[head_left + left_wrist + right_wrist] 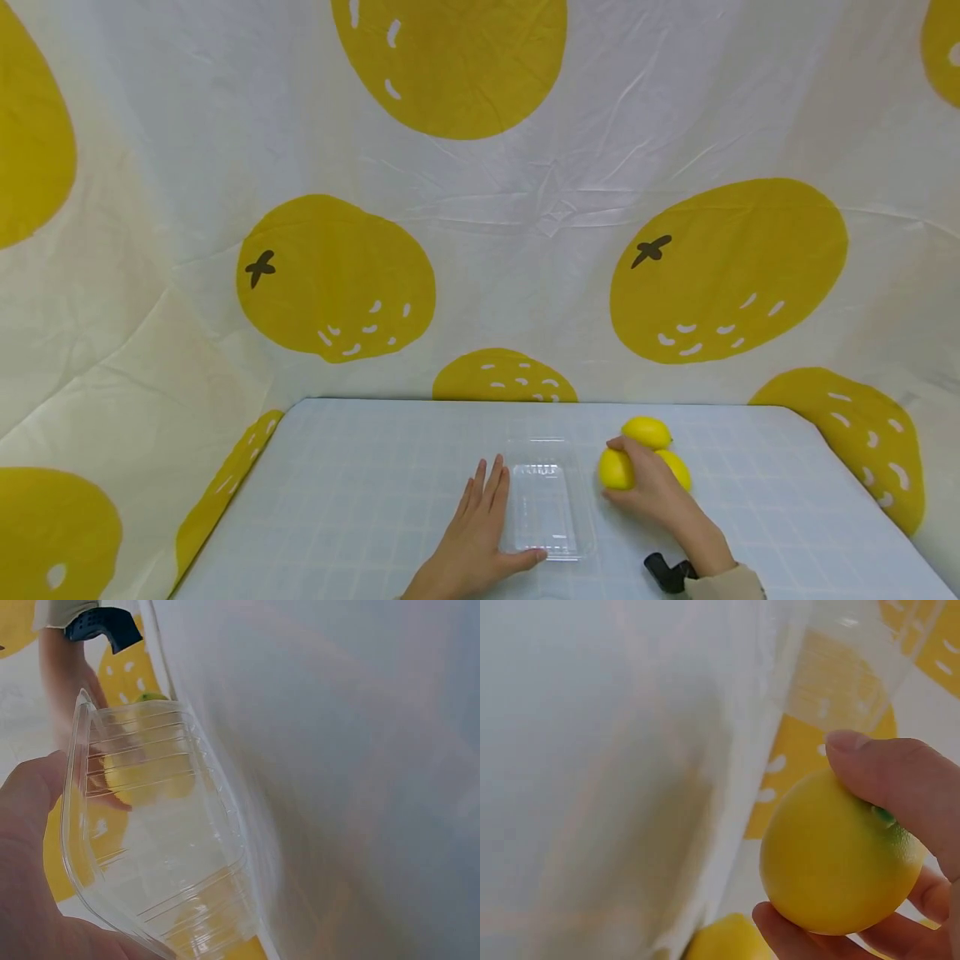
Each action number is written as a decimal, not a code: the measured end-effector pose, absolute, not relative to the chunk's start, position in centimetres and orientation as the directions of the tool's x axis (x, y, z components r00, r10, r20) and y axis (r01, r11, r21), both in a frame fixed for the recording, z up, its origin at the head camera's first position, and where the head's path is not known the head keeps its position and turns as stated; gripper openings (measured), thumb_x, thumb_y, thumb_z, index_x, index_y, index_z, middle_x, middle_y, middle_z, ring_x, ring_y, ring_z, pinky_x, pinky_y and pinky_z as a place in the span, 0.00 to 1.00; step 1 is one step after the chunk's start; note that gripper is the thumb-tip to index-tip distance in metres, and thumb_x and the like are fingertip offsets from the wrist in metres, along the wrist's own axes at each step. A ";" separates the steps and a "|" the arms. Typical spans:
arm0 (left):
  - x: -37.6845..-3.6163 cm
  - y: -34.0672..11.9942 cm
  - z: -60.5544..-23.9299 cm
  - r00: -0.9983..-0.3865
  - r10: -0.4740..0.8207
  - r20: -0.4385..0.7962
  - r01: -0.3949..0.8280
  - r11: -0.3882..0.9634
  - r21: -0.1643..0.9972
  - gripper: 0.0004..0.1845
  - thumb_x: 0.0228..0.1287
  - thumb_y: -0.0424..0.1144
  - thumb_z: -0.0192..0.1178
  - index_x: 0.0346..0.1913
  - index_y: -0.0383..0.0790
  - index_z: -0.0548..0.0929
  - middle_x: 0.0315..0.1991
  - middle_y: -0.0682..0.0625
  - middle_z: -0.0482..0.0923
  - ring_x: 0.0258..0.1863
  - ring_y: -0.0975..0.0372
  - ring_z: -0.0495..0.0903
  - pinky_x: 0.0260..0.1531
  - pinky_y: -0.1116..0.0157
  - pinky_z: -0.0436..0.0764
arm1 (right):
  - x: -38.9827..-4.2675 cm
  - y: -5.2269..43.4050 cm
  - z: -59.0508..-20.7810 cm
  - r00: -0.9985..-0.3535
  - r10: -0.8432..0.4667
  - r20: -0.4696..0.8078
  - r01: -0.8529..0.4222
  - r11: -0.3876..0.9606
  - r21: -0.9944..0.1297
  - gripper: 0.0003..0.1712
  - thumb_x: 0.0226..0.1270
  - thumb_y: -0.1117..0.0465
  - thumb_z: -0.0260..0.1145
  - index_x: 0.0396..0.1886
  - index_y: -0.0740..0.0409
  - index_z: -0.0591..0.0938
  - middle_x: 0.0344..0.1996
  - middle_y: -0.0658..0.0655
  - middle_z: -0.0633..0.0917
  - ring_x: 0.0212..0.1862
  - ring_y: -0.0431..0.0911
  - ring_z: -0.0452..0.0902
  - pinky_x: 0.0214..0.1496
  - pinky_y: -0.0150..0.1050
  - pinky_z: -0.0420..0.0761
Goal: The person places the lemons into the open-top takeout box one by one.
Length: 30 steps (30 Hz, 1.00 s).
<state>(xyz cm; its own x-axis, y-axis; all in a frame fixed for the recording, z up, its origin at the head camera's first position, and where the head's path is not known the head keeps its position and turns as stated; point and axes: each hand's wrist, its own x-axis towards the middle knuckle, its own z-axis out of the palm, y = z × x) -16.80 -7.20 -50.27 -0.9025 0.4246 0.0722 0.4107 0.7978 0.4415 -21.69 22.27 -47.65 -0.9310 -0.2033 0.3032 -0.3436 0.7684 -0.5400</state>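
A: What lies around the hands?

B: A clear plastic tray (550,505) sits on the table (360,500) between them. Two more lemons lie just behind the right hand (651,492): one lemon at the back (647,432) and one lemon on the right (677,468), partly hidden by the hand. A black strap piece (667,573) shows at the right wrist.

A: Anything in the way?

B: Nothing stands between the held lemon (616,469) and the tray; they are near but apart.

A: And the surface, the room?

B: The table wears a pale blue cloth with a faint grid. Behind and on both sides hangs a white cloth (525,208) printed with big yellow citrus fruits, creased in places.

A: How does the held lemon look?

B: Bright yellow, smooth, rounded, with a small green spot at one end, seen from the right wrist (840,855). It sits on the table right of the tray.

A: The hands?

B: The right hand curls round that lemon, thumb on top, fingers beneath. The left hand (480,533) lies flat with straight fingers beside the tray, its thumb against the tray's near edge.
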 end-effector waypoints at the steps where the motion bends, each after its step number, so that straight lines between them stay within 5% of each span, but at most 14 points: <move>1: -16.8 -7.2 -50.3 -0.903 0.424 0.072 0.411 0.800 0.437 0.64 0.53 0.79 0.54 0.79 0.36 0.45 0.81 0.46 0.33 0.78 0.50 0.32 0.74 0.46 0.46 | -21.7 22.2 -47.4 -0.928 -0.200 0.315 -0.349 0.762 -0.545 0.37 0.41 0.65 0.83 0.54 0.66 0.77 0.50 0.62 0.83 0.51 0.57 0.78 0.56 0.58 0.77; 14: -16.8 -7.3 -50.5 -0.899 0.428 0.094 0.425 0.800 0.423 0.65 0.53 0.81 0.51 0.79 0.35 0.46 0.81 0.45 0.34 0.78 0.49 0.34 0.73 0.45 0.47 | -22.3 19.7 -43.2 -0.921 -0.170 0.350 -0.369 0.669 -0.645 0.37 0.46 0.60 0.82 0.56 0.61 0.75 0.50 0.59 0.82 0.42 0.50 0.76 0.43 0.43 0.83; 30: -16.9 -7.1 -50.2 -0.907 0.419 0.038 0.391 0.805 0.447 0.64 0.53 0.79 0.54 0.79 0.36 0.46 0.81 0.47 0.32 0.78 0.50 0.32 0.73 0.45 0.45 | -23.9 14.5 -41.2 -0.947 -0.193 0.256 -0.319 0.641 -0.698 0.35 0.48 0.51 0.82 0.53 0.59 0.78 0.49 0.56 0.82 0.42 0.48 0.76 0.46 0.45 0.83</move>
